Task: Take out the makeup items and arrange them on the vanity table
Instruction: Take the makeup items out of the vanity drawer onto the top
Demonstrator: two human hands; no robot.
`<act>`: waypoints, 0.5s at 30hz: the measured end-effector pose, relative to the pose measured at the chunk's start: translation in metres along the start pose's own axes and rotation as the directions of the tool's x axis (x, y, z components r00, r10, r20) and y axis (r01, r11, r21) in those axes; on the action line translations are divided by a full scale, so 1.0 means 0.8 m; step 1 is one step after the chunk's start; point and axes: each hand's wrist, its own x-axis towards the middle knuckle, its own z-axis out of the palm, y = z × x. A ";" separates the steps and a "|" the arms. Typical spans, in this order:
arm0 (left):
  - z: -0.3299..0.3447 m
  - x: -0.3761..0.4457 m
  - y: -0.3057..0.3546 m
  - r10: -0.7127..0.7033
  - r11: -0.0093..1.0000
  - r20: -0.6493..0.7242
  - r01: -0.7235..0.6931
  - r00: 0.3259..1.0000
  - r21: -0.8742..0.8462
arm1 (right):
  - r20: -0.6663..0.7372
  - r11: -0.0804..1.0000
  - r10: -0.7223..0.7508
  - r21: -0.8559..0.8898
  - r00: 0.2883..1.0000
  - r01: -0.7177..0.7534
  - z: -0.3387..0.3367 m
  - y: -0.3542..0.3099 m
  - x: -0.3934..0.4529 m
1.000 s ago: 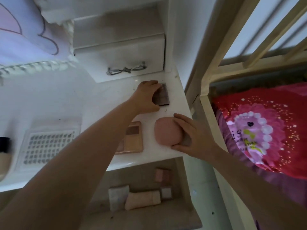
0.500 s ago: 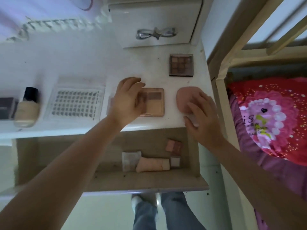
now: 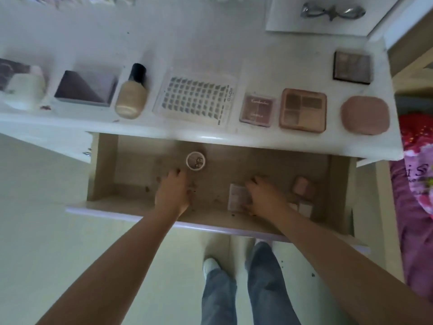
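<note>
This is a bedroom in a home, at a white vanity whose tabletop (image 3: 210, 43) carries a row of cosmetics: a foundation bottle (image 3: 131, 95), eyeshadow palettes (image 3: 302, 110) and a pink compact (image 3: 365, 115). Its open drawer (image 3: 234, 221) holds more makeup. Just to the right stands a wooden bed frame (image 3: 407, 59) with floral red and pink bedding (image 3: 417, 184).

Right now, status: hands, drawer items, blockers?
Both hands down in the open drawer. Left hand on the drawer floor, grip unclear. Right hand on the pale palette. Round jar untouched. No blockers seen.
</note>
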 end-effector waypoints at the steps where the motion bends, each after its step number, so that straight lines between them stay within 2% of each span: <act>1: 0.003 0.010 0.002 0.043 0.999 -0.020 -0.043 0.999 0.031 | 0.003 0.999 0.001 -0.040 1.000 -0.001 0.007 -0.005 0.007; 5: 0.008 0.042 0.018 0.204 0.973 -0.021 -0.200 0.979 0.113 | 0.021 0.988 -0.005 -0.155 1.000 0.008 0.023 -0.012 0.020; 8: 0.012 0.053 0.016 0.257 0.953 0.000 -0.254 0.966 0.167 | -0.014 0.984 0.013 -0.177 1.000 -0.015 0.023 -0.012 0.019; 10: 0.017 0.052 0.009 0.259 0.949 0.015 -0.258 0.966 0.182 | -0.004 0.982 0.022 -0.187 1.000 -0.022 0.018 -0.012 0.020; 12: 0.018 0.047 0.002 0.197 0.973 0.072 -0.204 0.978 0.108 | 0.030 0.980 0.018 -0.199 0.999 -0.012 0.011 -0.008 0.020; 15: 0.019 0.038 -0.012 0.174 0.980 0.129 -0.185 0.976 0.078 | 0.073 0.996 -0.001 -0.093 0.997 0.008 0.003 -0.003 0.015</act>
